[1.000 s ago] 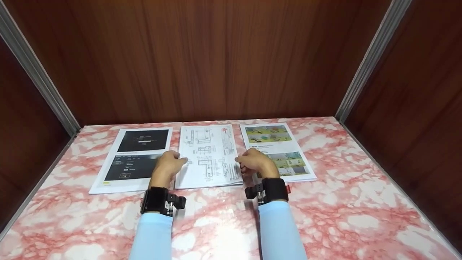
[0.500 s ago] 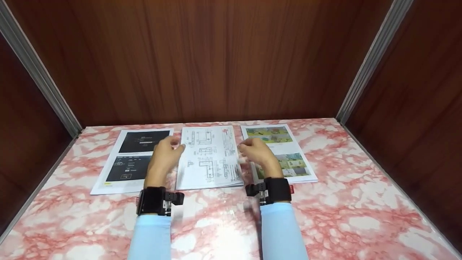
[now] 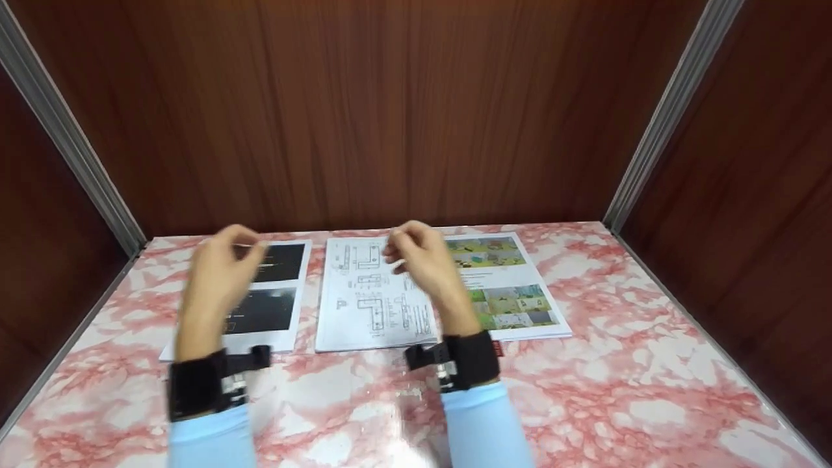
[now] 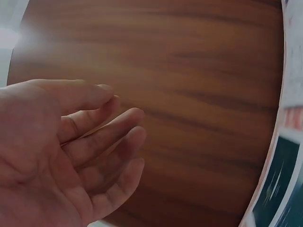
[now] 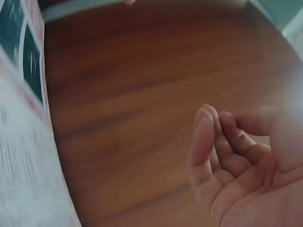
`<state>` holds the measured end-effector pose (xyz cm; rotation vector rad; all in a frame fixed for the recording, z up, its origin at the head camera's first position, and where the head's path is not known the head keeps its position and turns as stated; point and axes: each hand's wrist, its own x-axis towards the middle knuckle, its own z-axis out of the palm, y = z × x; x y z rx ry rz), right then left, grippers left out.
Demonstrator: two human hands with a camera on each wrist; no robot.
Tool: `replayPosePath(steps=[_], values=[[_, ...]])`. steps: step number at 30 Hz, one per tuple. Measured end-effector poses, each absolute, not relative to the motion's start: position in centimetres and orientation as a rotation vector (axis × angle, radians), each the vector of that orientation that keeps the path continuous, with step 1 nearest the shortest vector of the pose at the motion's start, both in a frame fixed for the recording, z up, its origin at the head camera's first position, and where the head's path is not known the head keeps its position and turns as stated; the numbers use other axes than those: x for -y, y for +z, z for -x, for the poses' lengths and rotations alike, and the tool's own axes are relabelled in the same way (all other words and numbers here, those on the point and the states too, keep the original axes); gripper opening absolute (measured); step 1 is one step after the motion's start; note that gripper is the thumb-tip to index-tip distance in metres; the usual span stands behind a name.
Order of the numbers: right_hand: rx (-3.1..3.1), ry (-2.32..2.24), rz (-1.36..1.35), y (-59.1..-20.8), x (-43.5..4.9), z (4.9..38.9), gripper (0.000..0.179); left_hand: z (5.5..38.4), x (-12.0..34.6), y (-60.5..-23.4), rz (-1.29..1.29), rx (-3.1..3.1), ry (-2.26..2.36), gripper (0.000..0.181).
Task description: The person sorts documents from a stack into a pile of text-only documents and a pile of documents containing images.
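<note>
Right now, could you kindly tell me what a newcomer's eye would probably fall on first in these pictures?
Probably the red-and-white marbled tabletop, set before a dark wooden wall. Side by side on it lie the dark-picture paper at left, the line-drawing paper in the middle and the colour-picture paper at right. In the head view, the left hand and right hand show in front of them, holding nothing.
</note>
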<state>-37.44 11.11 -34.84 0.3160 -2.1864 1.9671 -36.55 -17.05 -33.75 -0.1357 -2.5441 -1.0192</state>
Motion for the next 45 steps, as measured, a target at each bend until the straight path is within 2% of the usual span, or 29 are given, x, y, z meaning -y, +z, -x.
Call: replayPosePath(steps=[7,12,17,23,30,40,45], values=[[2.309,2.032,-0.395,-37.3,-4.7,37.4,0.016,36.1,24.6,-36.5,-0.032,2.672,-0.958,0.039],[2.475,2.035,-0.308,-41.0,-1.3,37.9,0.016,36.9,26.9,-39.8,-0.237,2.881,-0.993,0.046],[2.664,1.949,-0.193,-43.9,0.6,38.0,0.012,37.7,27.3,-41.9,-0.362,3.077,-0.989,0.061],[2.79,1.811,-0.181,-45.1,2.1,37.8,0.016,38.1,27.1,-42.4,-0.452,3.138,-0.98,0.072],[2.747,1.926,-0.142,-45.4,3.0,37.9,0.021,38.0,27.1,-41.8,-0.465,3.145,-0.99,0.073],[2.618,2.082,-0.043,-45.4,3.2,38.1,0.017,37.7,27.1,-41.1,-0.416,3.134,-0.97,0.069],[2.614,2.08,-0.091,-45.1,3.3,38.2,0.015,37.6,27.1,-40.9,-0.427,3.132,-0.966,0.069]])
